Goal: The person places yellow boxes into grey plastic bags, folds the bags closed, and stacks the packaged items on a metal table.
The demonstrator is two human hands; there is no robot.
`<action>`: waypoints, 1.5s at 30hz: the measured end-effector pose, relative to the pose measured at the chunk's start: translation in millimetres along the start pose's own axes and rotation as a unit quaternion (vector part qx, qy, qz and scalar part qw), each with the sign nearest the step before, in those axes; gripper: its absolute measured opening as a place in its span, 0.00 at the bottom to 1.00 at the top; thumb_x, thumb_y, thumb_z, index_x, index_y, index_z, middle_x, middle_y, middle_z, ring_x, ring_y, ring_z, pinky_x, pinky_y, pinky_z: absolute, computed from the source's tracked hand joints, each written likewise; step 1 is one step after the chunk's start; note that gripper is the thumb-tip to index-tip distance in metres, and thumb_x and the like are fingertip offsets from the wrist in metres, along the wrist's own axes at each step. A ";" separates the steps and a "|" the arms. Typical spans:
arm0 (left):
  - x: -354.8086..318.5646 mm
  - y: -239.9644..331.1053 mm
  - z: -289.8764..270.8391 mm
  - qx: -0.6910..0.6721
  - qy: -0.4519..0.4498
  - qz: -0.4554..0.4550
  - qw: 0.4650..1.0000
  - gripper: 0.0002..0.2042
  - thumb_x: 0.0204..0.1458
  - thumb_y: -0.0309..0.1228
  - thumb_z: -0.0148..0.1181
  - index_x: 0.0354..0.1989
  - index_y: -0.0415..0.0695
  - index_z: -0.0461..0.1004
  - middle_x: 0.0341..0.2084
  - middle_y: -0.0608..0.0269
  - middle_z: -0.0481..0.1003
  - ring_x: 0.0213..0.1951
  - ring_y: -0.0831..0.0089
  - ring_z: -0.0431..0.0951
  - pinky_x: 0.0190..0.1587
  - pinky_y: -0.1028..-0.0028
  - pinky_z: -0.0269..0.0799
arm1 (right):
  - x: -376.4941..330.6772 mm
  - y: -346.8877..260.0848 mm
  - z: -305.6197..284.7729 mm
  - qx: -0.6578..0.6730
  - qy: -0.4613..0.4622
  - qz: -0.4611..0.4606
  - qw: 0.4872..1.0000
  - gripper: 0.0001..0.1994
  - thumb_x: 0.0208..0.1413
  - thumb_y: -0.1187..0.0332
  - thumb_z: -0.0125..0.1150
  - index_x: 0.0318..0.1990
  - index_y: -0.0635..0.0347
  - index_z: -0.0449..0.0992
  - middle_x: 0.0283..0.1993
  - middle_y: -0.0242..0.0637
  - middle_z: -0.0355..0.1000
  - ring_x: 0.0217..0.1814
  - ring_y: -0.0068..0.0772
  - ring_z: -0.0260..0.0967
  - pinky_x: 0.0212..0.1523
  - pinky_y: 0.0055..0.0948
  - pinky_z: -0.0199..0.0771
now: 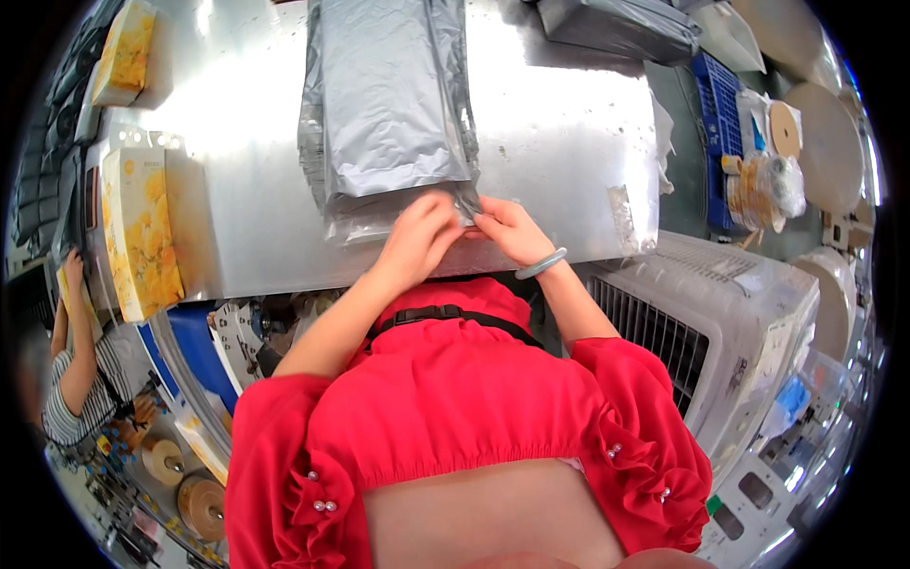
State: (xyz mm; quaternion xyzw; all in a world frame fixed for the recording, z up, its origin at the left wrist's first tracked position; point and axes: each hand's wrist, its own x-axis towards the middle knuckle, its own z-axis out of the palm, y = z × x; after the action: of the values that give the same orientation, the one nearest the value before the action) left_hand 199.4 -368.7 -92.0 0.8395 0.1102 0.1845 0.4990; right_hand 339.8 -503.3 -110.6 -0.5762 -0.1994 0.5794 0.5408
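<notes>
A stack of grey plastic mailing bags [389, 104] lies lengthwise on the metal table, its near end close to the table's front edge. My right hand [510, 230], with a pale bangle [541, 263] at its wrist, pinches the near right corner of a bag. Right beside it, my left hand [417, 237] is curled at the same corner, its fingertips slightly blurred. The two hands almost touch, and the bit of film between them is crumpled. Clear film shows under the bags' near end, partly covered by my left hand.
Yellow-flowered boxes [142, 232] stand along the left of the metal table [256, 190]. Grey packed bags [621, 28] lie at the far right. A grey air-cooler-like unit [701, 322] stands below right, near a blue crate [716, 123]. Another person [81, 379] works at far left.
</notes>
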 end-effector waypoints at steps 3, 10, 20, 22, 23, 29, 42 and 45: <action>-122.9 -18.2 -45.5 0.177 0.024 -0.070 0.982 0.06 0.45 0.25 0.59 0.32 0.40 0.70 0.33 0.55 0.70 0.37 0.54 0.72 0.37 0.64 0.68 | -11.3 4.0 -8.0 0.032 0.025 0.033 0.999 0.18 0.52 0.77 0.48 0.53 0.64 0.66 0.54 0.43 0.67 0.48 0.48 0.70 0.51 0.35 0.71; -128.4 -4.3 -145.5 0.408 -0.104 -0.073 0.904 0.15 0.43 0.26 0.54 0.43 0.43 0.71 0.46 0.55 0.69 0.48 0.58 0.71 0.47 0.64 0.69 | -0.6 -80.4 -26.3 -0.719 -0.093 -0.446 0.525 0.22 0.47 0.71 0.54 0.53 0.55 0.69 0.61 0.31 0.62 0.63 0.30 0.58 0.62 0.38 0.58; 14.2 -24.3 -146.2 0.229 0.134 0.247 0.932 0.06 0.43 0.24 0.59 0.22 0.40 0.67 0.20 0.59 0.68 0.18 0.63 0.67 0.25 0.73 0.67 | 45.1 -76.9 -21.1 -0.421 0.156 -0.480 0.754 0.02 0.48 0.76 0.55 0.26 0.62 0.70 0.27 0.36 0.68 0.24 0.30 0.64 0.26 0.26 0.63; 29.0 -39.0 -123.1 0.146 0.249 0.058 0.956 0.08 0.49 0.26 0.56 0.22 0.38 0.65 0.17 0.58 0.65 0.17 0.63 0.63 0.23 0.73 0.63 | 66.9 -75.7 -14.0 -0.287 0.291 -0.371 0.834 0.12 0.58 0.73 0.49 0.21 0.66 0.66 0.17 0.37 0.60 0.17 0.29 0.53 0.20 0.26 0.54; 40.2 -48.8 -111.7 0.099 0.298 -0.037 0.949 0.10 0.53 0.27 0.54 0.22 0.37 0.64 0.15 0.58 0.63 0.17 0.62 0.60 0.22 0.73 0.60 | 86.2 -73.2 -3.6 -0.160 0.309 -0.321 0.881 0.16 0.60 0.69 0.48 0.21 0.66 0.64 0.16 0.37 0.58 0.18 0.28 0.47 0.20 0.29 0.50; 71.4 -99.2 -91.1 0.095 0.257 -0.218 0.937 0.10 0.56 0.32 0.52 0.34 0.36 0.65 0.23 0.51 0.68 0.25 0.58 0.66 0.30 0.64 0.64 | 135.9 -68.2 -9.6 -0.429 0.270 -0.100 0.856 0.14 0.56 0.63 0.52 0.26 0.67 0.70 0.22 0.42 0.71 0.27 0.41 0.69 0.32 0.38 0.65; 88.6 -41.4 -15.7 0.120 0.168 0.153 0.966 0.28 0.53 0.36 0.53 0.62 0.41 0.55 0.61 0.42 0.51 0.61 0.47 0.55 0.62 0.60 0.52 | 65.4 -162.4 -82.2 0.074 -0.068 -0.054 0.993 0.41 0.47 0.64 0.65 0.66 0.63 0.47 0.66 0.42 0.51 0.65 0.38 0.51 0.65 0.36 0.50; 78.3 -20.3 -19.6 0.012 0.099 0.095 0.991 0.31 0.47 0.33 0.58 0.61 0.42 0.57 0.61 0.41 0.53 0.60 0.46 0.57 0.60 0.58 0.55 | 14.6 -208.7 -182.5 -0.310 0.015 -0.069 0.948 0.48 0.32 0.69 0.75 0.65 0.62 0.52 0.63 0.43 0.56 0.66 0.35 0.51 0.61 0.36 0.57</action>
State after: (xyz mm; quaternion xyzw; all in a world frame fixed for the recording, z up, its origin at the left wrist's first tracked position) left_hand 262.2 -314.5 -85.6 0.8297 0.0809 0.3118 0.4559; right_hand 587.6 -492.4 14.3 -0.7086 -0.4003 0.4421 0.3770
